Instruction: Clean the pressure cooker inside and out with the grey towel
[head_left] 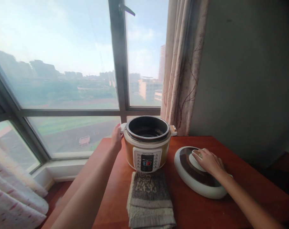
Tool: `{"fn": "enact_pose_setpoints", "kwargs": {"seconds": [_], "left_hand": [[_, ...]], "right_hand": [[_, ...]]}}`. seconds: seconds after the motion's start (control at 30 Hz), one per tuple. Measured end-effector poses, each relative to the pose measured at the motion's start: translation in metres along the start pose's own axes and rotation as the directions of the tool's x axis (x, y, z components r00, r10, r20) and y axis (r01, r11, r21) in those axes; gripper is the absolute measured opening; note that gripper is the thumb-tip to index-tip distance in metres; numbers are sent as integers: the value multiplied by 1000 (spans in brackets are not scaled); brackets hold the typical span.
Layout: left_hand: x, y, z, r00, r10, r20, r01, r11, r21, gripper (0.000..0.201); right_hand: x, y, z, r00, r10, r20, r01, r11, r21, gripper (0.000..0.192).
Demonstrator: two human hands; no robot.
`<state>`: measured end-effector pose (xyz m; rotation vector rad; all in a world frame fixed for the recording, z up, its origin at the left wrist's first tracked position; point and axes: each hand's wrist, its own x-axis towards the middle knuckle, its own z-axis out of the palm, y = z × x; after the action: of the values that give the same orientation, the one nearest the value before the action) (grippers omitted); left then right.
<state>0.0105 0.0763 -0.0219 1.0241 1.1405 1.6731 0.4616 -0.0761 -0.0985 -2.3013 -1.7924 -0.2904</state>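
A gold and white electric pressure cooker stands open on the red-brown table, its dark inner pot showing. My left hand grips the cooker's left side handle. The cooker's round lid, white-rimmed with a dark top, lies flat on the table to the right. My right hand rests on the lid's white knob, fingers closed around it. A folded grey and beige towel lies on the table just in front of the cooker.
A large window with a dark frame fills the back. A patterned curtain hangs behind the cooker on the right, beside a grey wall. Another pink-patterned curtain is at lower left. The table's left edge runs below my left arm.
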Motion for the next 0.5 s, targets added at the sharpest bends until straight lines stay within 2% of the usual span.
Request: {"fn": "enact_pose_setpoints", "kwargs": {"seconds": [0.13,0.3,0.5], "left_hand": [[0,-2,-2,999,3,36,-3,1000,-21,57],[-1,-2,0,996,74,47,-78,994,77,56],[-5,-2,3,996,89,31,-91,993,80,48]], "right_hand": [[-3,-1,2,1000,-5,5,5,998,-55,50],[-5,-5,5,999,19,-42,-20,999,-43,45],[-4,-3,18,989,33,-146,-26,998,50,41]]}}
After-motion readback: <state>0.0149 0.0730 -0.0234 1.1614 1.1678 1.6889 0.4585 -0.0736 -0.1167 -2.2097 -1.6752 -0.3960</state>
